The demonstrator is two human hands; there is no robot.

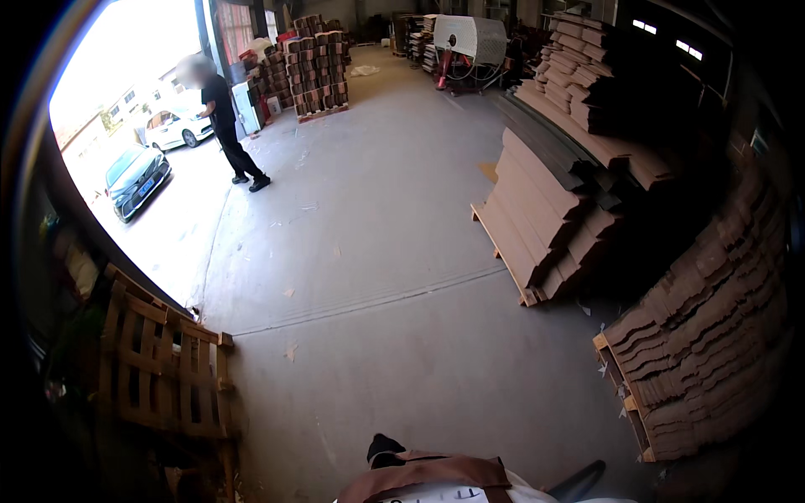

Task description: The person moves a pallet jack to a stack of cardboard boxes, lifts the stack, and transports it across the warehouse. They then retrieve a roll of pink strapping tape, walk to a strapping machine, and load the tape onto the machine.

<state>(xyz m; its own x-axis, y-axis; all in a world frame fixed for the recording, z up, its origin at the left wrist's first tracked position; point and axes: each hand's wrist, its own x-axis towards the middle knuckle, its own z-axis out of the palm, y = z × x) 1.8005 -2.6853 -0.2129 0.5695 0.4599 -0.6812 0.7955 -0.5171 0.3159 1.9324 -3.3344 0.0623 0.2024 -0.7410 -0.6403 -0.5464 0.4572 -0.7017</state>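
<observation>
Neither of my hands shows in the head view. At the lower edge are my own brown and white clothes (428,471), the brown cloth lying over white with dark print. A black rounded tip (384,448), perhaps my shoe, pokes out in front of them on the grey floor (402,369). Beside my clothes, at the lower right, a dark curved bar (580,479) rises; I cannot make out what it belongs to. What my hands hold or touch is out of sight.
Wooden pallets (163,360) stand at the left. On the right are stacks of flat cardboard (537,210) and a pallet of bundled cardboard (704,335). A person in black (222,117) stands by the doorway, cars (138,180) outside. Farther back are piled bundles (316,71) and a white machine (470,38).
</observation>
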